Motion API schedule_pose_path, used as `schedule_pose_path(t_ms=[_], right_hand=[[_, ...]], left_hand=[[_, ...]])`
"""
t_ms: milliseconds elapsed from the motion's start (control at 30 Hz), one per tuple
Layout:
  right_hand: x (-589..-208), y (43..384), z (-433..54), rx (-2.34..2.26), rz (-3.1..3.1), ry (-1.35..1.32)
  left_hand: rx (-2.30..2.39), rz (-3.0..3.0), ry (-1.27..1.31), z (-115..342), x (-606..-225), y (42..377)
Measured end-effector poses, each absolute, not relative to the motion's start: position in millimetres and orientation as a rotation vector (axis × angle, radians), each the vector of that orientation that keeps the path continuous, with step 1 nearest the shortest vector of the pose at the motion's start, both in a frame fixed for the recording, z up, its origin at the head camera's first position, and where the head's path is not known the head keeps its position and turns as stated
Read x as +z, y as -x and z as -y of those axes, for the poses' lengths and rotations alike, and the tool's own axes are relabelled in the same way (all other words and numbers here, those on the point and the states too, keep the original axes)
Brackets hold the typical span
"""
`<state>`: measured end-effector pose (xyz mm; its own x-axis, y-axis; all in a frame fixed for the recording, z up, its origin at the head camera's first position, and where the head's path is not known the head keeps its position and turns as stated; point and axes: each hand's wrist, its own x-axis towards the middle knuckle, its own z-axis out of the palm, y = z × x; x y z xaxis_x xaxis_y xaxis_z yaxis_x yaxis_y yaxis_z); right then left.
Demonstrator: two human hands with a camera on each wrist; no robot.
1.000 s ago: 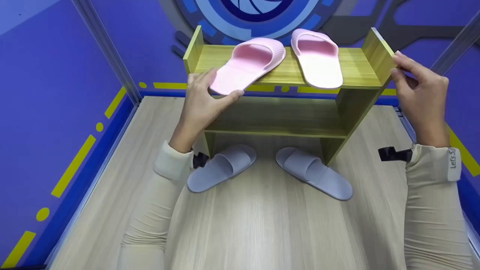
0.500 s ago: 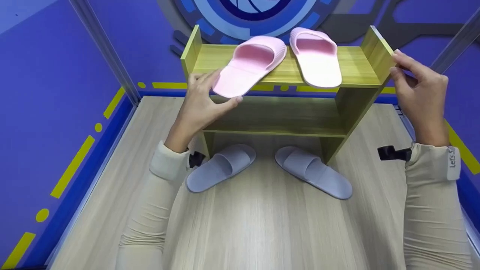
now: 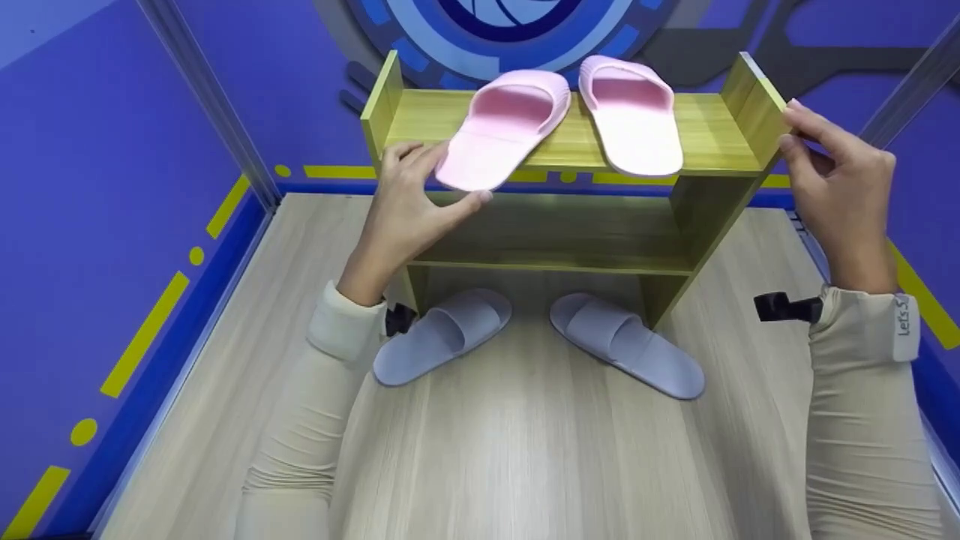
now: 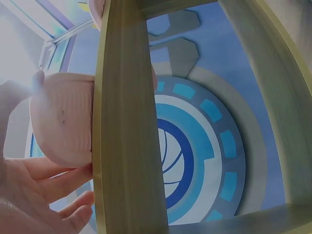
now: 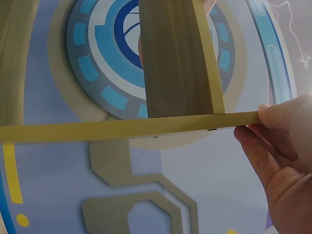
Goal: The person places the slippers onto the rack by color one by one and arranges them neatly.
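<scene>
A wooden shoe rack stands before me with two pink slippers on its top shelf. The left pink slipper lies at a slant, its heel jutting past the shelf's front edge. My left hand holds this heel between thumb and fingers; the left wrist view shows the sole from below. The right pink slipper lies nearly straight, heel toward me, with no hand on it. My right hand pinches the edge of the rack's right side panel between thumb and fingers.
Two grey slippers, a left one and a right one, rest on the wood-patterned floor, toes pointing in under the rack. Blue printed walls enclose the space at the back and sides.
The left pink slipper's heel has swung slightly right, straightening it a little, and my left hand has moved along with it. My right hand has stayed on the side panel.
</scene>
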<state>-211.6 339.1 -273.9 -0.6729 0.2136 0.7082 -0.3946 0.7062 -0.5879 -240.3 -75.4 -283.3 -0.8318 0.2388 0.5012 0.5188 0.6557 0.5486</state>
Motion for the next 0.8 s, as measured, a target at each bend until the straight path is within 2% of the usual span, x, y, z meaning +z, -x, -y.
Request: schedule_pose_path(t_ms=[333, 800], right_hand=[[-275, 212, -339, 0.954, 2.105, -0.143], [-275, 212, -339, 0.963, 2.102, -0.147]], left_hand=[[-0.912, 2.522, 0.544, 61, -284, 243], [-0.972, 2.623, 0.578, 65, -281, 245]])
